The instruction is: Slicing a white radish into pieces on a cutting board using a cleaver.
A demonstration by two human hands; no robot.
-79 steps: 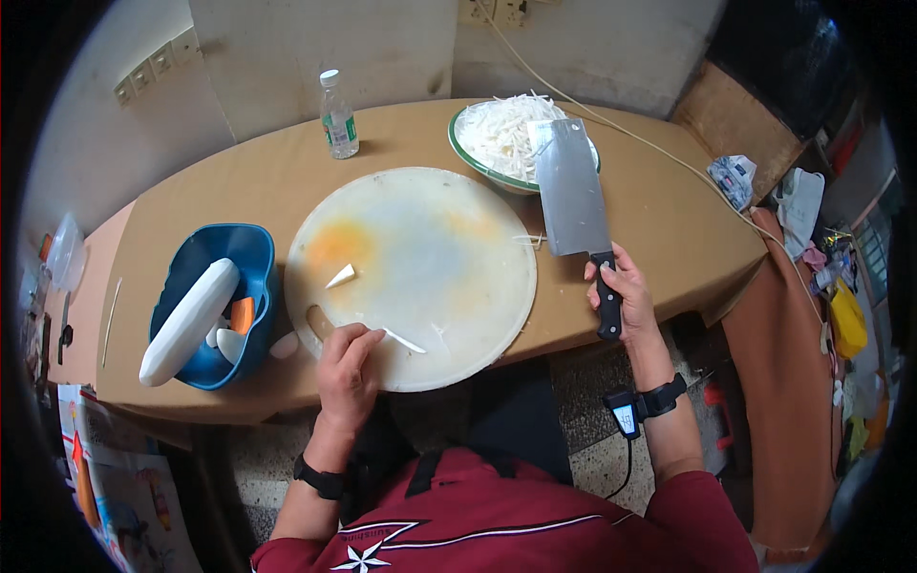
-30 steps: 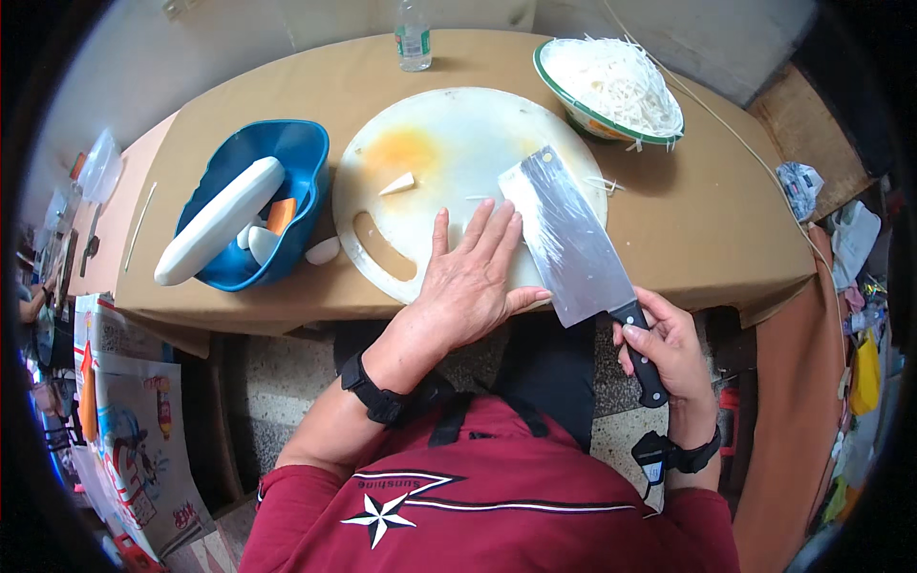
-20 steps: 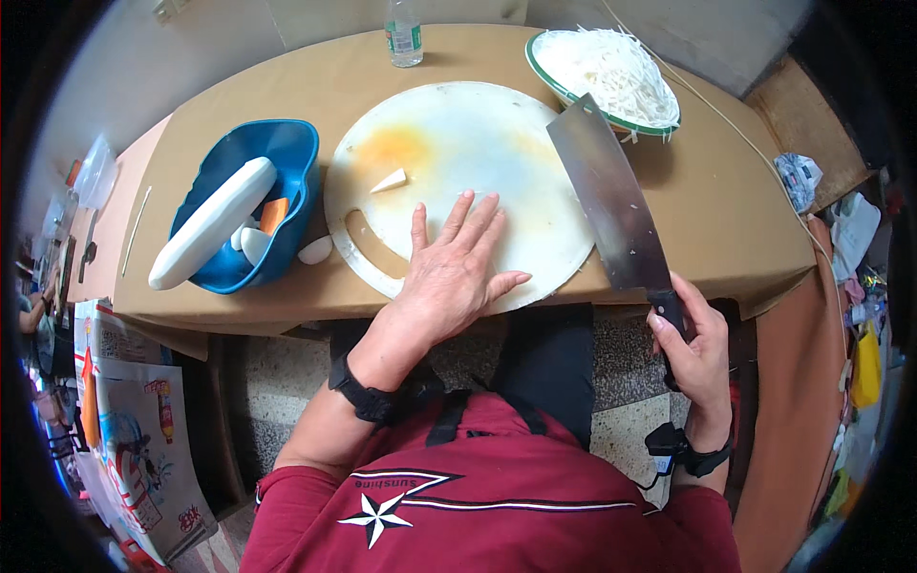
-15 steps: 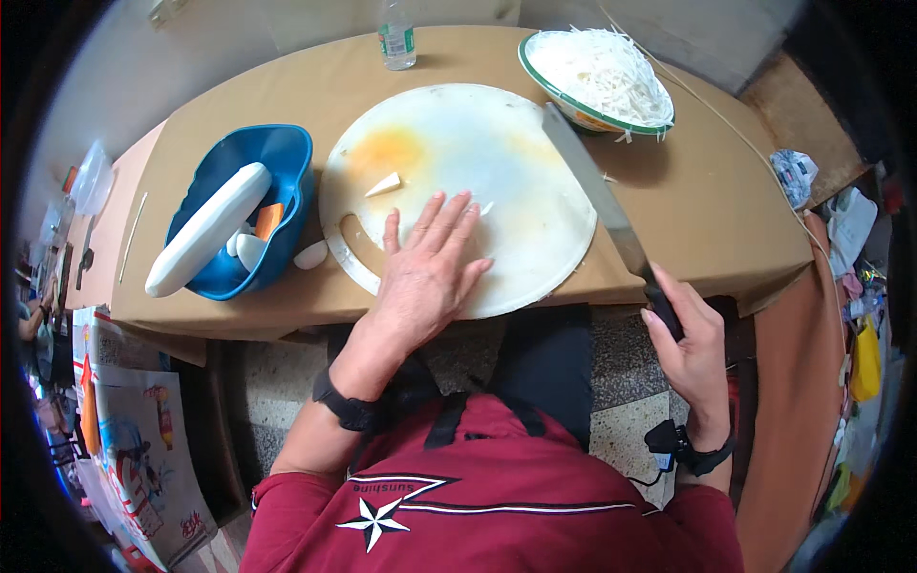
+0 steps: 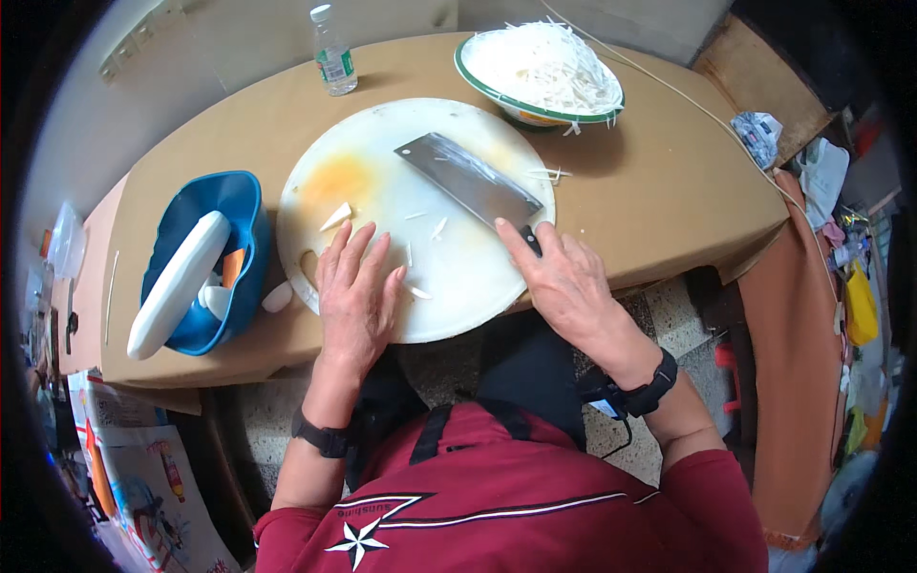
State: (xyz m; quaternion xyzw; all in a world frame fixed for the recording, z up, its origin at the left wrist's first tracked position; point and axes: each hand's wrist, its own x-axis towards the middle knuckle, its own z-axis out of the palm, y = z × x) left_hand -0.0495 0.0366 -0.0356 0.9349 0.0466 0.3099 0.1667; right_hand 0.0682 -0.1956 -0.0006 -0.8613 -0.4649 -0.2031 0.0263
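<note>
A cleaver (image 5: 468,179) lies with its broad blade flat over the right half of the round white cutting board (image 5: 382,129). My right hand (image 5: 573,286) is at the board's right edge, its fingers around the black handle. My left hand (image 5: 358,296) rests on the near left of the board, open, with fingers spread and nothing held. Just beyond its fingertips lies a white radish wedge (image 5: 335,217). A few thin white slivers (image 5: 439,227) are scattered on the board between my hands.
A blue basin (image 5: 250,215) on the left holds a long peeled white radish (image 5: 181,282) and an orange piece (image 5: 232,267). Beside it lies a white chunk (image 5: 277,297). At the back stand a plastic bottle (image 5: 334,62) and a green-rimmed bowl (image 5: 478,81) heaped with white shreds (image 5: 554,67).
The cleaver has swung left from beyond the board's right edge and now lies flat on the board. My right hand has moved up and left with it. The view has shifted.
</note>
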